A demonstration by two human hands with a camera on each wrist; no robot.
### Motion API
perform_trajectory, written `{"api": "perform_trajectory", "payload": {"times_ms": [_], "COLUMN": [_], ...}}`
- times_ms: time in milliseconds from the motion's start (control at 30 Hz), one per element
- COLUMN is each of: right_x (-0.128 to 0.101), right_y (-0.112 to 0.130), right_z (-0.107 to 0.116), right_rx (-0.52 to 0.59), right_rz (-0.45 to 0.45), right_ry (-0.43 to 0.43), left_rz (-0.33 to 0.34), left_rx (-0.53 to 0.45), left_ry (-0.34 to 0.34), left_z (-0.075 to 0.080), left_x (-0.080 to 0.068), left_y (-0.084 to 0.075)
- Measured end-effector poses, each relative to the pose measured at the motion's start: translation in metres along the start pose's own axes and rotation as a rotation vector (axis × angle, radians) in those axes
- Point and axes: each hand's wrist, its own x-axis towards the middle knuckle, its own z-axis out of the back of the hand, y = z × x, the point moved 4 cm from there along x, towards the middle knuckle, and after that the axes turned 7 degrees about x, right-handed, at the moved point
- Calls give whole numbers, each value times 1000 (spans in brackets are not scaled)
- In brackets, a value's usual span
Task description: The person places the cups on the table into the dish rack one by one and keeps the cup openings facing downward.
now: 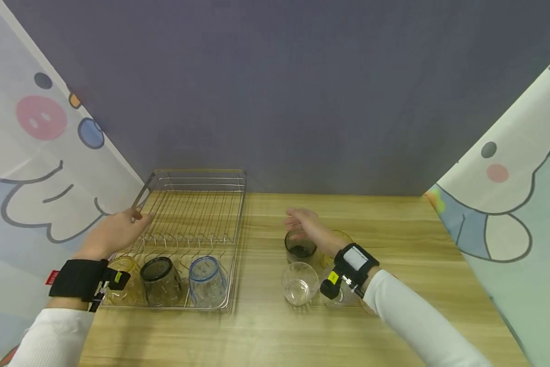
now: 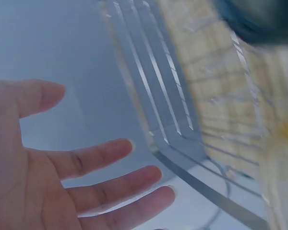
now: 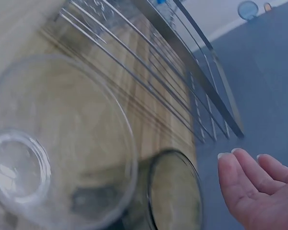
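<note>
My left hand (image 1: pixel 119 232) is beside the left rim of the wire dish rack (image 1: pixel 239 224). The left wrist view shows its fingers (image 2: pixel 103 158) spread and relaxed with nothing held. Along the rack's front stand an amber glass (image 1: pixel 127 288), a dark grey glass (image 1: pixel 161 288) and a blue-rimmed glass (image 1: pixel 208 288). My right hand (image 1: pixel 308 224) hovers at the mouth of another dark glass (image 1: pixel 297 251), its fingers (image 3: pixel 240 175) loosely extended and holding nothing. A clear glass (image 1: pixel 299 290) stands just in front of that dark glass, both with mouths up.
More glassware, including a yellowish glass (image 1: pixel 343 237), is partly hidden beneath my right forearm. A wooden tabletop (image 1: pixel 265 336) carries everything. A grey panel (image 1: pixel 293 102) rises at the back, with cartoon-printed panels (image 1: pixel 508 204) on both sides.
</note>
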Motion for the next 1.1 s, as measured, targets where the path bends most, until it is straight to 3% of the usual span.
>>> {"api": "perform_trajectory", "payload": {"times_ms": [367,633,900,1100], "right_x": [3,0,-6,-7], "right_y": [7,17,27,27], "right_z": [44,75,95,103], "right_rx": [-67,-170,-219,-256], "right_rz": [18,54,68,58], "right_ry": [-56,-48,-63,-38], "left_rz": [-60,-61,-45,-69], "left_rx": [-80,-143,-207,-264], "left_ry": [-43,-25,-52,-92], "left_z": [21,31,45,48], "left_x": [21,42,64,73], "left_y": [-40,-69,-93,-107]}}
